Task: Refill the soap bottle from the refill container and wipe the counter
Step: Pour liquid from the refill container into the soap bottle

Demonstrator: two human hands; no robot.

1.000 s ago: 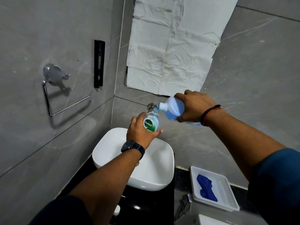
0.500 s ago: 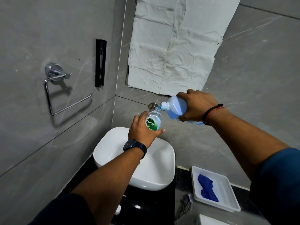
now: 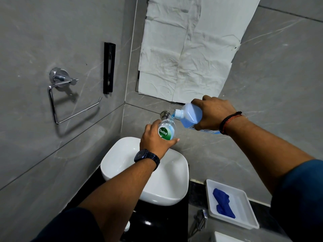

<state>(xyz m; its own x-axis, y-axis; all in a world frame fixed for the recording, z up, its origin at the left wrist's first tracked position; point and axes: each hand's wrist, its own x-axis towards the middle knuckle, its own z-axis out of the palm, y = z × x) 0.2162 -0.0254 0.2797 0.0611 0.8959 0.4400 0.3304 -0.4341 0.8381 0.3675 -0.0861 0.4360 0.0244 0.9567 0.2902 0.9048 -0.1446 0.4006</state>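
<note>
My left hand (image 3: pixel 154 141) grips a clear soap bottle (image 3: pixel 167 129) with a green label, held above the white basin (image 3: pixel 122 159). My right hand (image 3: pixel 212 113) grips the refill container (image 3: pixel 190 116), a translucent bottle of blue liquid tipped to the left. Its white neck sits at the soap bottle's open mouth, and blue liquid runs from one into the other. A blue cloth (image 3: pixel 222 203) lies in a white tray (image 3: pixel 244 219) on the counter at the lower right.
A black counter (image 3: pixel 162 222) carries the basin. A chrome tap (image 3: pixel 164 114) juts from the grey wall behind the bottles. A chrome towel ring (image 3: pixel 70 102) and a black bracket (image 3: pixel 109 68) hang on the left wall. Crumpled white paper (image 3: pixel 188 55) covers the mirror area.
Both hands and bottles have stayed together in the same pouring pose. The refill container has tipped slightly further.
</note>
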